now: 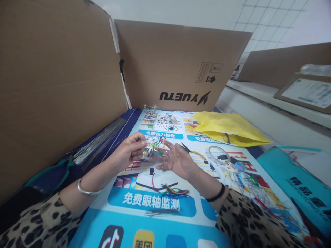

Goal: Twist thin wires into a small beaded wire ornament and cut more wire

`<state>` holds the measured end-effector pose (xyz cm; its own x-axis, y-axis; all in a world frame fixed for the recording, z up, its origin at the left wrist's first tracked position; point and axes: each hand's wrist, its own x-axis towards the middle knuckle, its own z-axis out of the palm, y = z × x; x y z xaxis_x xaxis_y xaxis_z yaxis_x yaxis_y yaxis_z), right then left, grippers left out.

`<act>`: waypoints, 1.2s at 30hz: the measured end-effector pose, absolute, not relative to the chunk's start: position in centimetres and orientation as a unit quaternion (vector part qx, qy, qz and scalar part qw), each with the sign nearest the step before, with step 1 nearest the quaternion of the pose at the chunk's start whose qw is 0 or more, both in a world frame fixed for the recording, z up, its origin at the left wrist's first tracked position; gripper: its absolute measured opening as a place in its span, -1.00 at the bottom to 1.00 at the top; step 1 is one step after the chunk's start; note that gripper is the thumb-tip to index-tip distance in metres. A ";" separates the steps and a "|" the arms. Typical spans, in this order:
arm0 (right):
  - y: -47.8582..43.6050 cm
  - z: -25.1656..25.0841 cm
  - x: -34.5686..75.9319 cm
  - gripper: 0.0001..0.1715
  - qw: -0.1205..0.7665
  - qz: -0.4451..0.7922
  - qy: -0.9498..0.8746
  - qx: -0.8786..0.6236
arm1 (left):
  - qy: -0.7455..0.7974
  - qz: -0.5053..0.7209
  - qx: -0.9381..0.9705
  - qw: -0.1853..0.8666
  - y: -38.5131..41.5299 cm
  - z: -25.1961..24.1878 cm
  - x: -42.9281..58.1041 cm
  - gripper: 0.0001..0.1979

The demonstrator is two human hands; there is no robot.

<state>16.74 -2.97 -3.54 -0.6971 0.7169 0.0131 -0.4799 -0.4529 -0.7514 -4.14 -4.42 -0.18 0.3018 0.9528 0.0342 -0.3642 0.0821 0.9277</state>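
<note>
In the middle of the head view, a small tangle of thin wires in several colours (156, 147) is held above the printed sheet. My left hand (132, 150), with a silver bangle at the wrist, has its fingers curled and pinches the tangle's left side. On the other side my right hand (180, 160) has its fingers spread behind and against the wires, with the thumb apart. Pliers with yellow handles (198, 154) lie just past my right hand. Loose coloured wires (174, 191) lie below my hands, beside short grey wire pieces (162, 212).
Cardboard panels (181, 62) stand behind and on the left. Silver wire lengths (99, 143) and teal-handled pliers (58, 174) lie at left. To the right are a yellow bag (232, 127), a clear tape roll (219, 154), tangled wires (254, 184) and a teal pouch (297, 186).
</note>
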 end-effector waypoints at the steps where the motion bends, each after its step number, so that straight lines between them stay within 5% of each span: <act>1: -2.9 -3.6 16.8 -0.41 0.364 0.835 -0.382 -0.154 | 0.317 0.495 0.459 0.666 -4.4 -0.2 -4.1 -0.84; 12: -2.1 -4.1 16.7 -0.73 0.444 0.751 -0.412 -0.263 | 0.370 0.481 0.495 0.621 -3.5 -0.5 -5.4 -0.81; 21: -1.7 -4.3 17.6 -0.71 0.397 0.752 -0.457 -0.259 | 0.437 0.446 0.634 0.456 -2.7 -0.3 -6.8 -0.85; 36: -1.7 -4.4 17.8 -0.71 0.463 0.576 -0.567 -0.364 | 0.432 0.406 0.708 0.385 -1.7 -1.7 -7.6 -0.90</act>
<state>17.80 -1.69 -4.38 -0.3051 0.9464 0.1057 -0.1209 0.0716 -0.9901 -7.62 -1.66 -1.70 0.2979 0.9234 0.2420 0.2984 -0.3309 0.8952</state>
